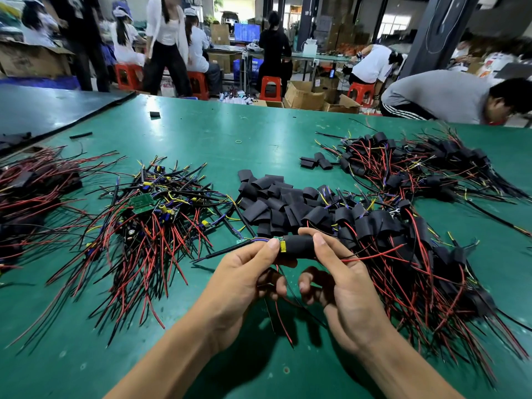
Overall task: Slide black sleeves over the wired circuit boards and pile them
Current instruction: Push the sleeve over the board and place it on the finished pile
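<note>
My left hand (247,272) pinches the bare end of a wired circuit board (280,243), where a strip of green board and a yellow part still show. My right hand (342,277) grips the black sleeve (299,245) that covers most of that board. Red and black wires hang from both ends and below my hands. A heap of empty black sleeves (276,203) lies just beyond my hands. Bare wired boards (149,214) lie in a pile to the left. Sleeved boards (408,243) are piled to the right.
A green table (201,131) holds another sleeved pile (417,165) at the far right and a dark tangle of wires (31,194) at the far left. A few loose sleeves (315,162) lie apart. People work at benches and red stools behind the table.
</note>
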`<state>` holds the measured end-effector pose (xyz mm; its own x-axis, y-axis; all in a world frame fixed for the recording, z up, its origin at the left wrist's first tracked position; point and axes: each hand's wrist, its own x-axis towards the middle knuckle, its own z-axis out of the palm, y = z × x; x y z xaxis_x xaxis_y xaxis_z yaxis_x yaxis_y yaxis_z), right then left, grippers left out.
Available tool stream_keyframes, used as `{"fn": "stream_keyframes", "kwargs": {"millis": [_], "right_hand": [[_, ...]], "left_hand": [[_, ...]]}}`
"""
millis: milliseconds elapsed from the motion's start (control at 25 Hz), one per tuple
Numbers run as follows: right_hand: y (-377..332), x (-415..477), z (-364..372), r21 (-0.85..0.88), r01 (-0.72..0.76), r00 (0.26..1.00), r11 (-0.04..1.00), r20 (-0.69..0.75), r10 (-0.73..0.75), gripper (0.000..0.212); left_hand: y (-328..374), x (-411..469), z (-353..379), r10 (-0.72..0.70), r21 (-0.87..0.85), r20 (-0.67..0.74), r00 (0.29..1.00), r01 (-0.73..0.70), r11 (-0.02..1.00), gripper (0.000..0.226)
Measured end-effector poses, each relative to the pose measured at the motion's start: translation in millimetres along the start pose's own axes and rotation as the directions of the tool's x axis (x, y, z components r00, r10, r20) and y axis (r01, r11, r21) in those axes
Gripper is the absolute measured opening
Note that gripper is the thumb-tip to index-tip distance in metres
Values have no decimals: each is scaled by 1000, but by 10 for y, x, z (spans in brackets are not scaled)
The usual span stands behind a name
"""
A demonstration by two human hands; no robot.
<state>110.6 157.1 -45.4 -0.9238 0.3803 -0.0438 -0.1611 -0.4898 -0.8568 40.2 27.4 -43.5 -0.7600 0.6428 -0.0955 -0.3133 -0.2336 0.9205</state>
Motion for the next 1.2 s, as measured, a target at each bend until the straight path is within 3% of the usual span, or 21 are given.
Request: {"fn": "stream_keyframes", "kwargs": {"millis": [160, 240, 440, 560, 720, 1000, 1200], "right_hand": [[22, -18, 30, -103, 29, 998, 994, -44, -34, 23], [28, -25, 40, -56, 20, 999, 998, -42, -23, 21], [-13, -24, 2, -21, 14, 1000, 1000, 23, -14, 28], [-14, -27, -30, -144, 173, 977, 974, 147, -152, 41], [4, -30, -46, -357, 340, 940, 870, 116, -320, 24], [38, -71, -63, -377, 367, 929, 851, 114, -351, 17], [44, -60, -45, -336, 330, 944, 882, 123, -306, 26]], "left_hand": [[-29, 6, -9, 107, 139, -42, 993, -101, 985, 32], [-25, 3, -15, 134, 143, -44, 990, -126, 982, 29], [-6, 22, 4, 20, -128, 49, 999, -14, 992, 33], [-6, 38, -3, -18, -216, 21, 1000, 22, 976, 33], [-12, 30, -9, -56, -202, 12, 998, 57, 978, 25], [-34, 37, -23, -81, -120, 38, 996, 85, 989, 38], [1, 42, -44, -139, -149, 113, 984, 155, 977, 37]]}}
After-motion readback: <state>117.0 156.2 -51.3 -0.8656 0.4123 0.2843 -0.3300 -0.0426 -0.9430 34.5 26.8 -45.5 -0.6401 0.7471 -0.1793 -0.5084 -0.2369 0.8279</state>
